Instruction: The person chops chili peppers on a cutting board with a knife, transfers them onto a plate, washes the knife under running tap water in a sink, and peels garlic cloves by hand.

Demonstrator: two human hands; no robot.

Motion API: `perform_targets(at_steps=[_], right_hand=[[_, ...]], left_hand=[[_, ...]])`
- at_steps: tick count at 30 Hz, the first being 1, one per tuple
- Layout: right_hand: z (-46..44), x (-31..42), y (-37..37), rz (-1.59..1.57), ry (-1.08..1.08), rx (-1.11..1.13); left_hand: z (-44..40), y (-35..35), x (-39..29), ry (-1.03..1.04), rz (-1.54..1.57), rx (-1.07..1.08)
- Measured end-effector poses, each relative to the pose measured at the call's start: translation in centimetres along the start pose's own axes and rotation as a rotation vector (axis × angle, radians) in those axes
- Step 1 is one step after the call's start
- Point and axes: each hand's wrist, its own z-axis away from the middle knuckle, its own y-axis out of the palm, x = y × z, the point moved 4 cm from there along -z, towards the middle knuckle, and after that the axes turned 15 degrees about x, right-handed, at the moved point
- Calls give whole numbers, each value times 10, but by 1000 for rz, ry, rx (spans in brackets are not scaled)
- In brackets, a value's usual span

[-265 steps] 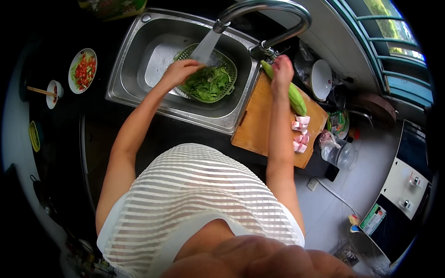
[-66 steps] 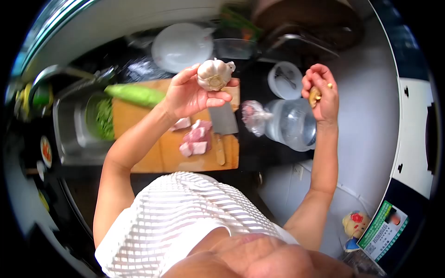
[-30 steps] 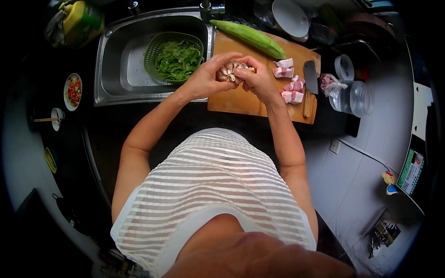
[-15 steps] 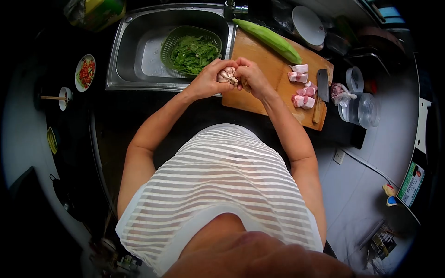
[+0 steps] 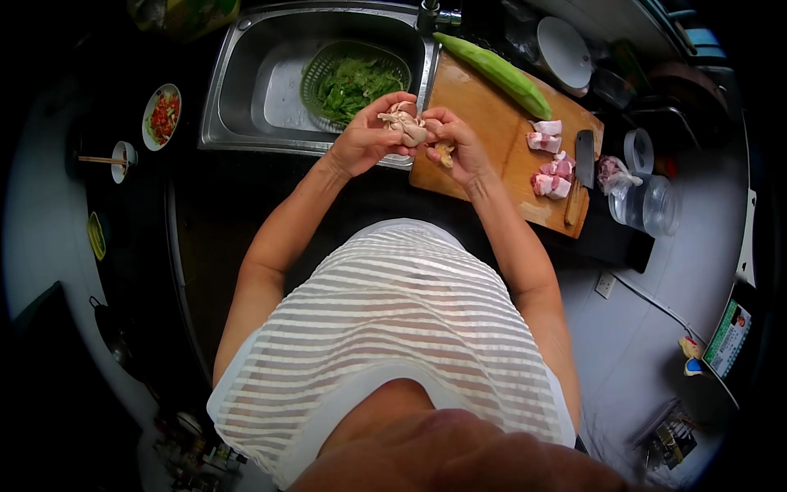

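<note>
Holding garlic (image 5: 406, 126) and ginger (image 5: 445, 155), the hands (image 5: 365, 141) partly hide both.

We find the garlic bulb (image 5: 407, 129) partly covered by the left hand (image 5: 366, 141), and cannot identify a yellowish piece (image 5: 445, 155) partly hidden in the right hand (image 5: 464, 152). The top edge cuts off the faucet (image 5: 429, 16).

Left hand (image 5: 358, 146) holds garlic (image 5: 406, 129), right hand (image 5: 466, 152) ginger (image 5: 445, 155).
</note>
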Motion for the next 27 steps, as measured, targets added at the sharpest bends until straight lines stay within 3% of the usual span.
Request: perform_targets(at_steps=[5, 7, 9, 12, 14, 17, 21, 25, 27], right_hand=[[20, 22, 7, 80, -41, -36], [27, 31, 5, 644, -23, -114], [38, 36, -1, 638, -38, -101], [53, 38, -19, 453, -106, -60], [67, 43, -32, 52, -246, -80], [79, 48, -44, -161, -357, -60], [114, 58, -86, -433, -581, -87], [166, 64, -103, -407, -559, -244], [198, 66, -122, -355, -558, -200]], left_hand=[[-21, 14, 4, -74, -331, -69], [-30, 18, 8, -108, -536, -80], [-38, 22, 15, -144, -553, -72], [-51, 30, 26, -144, -398, -8], [-61, 38, 33, -124, -275, 8], [-81, 48, 46, -116, -151, 34], [-112, 60, 54, 99, 164, -36], [-187, 84, 75, -14, 36, 129], [-260, 113, 119, -266, -68, 136]])
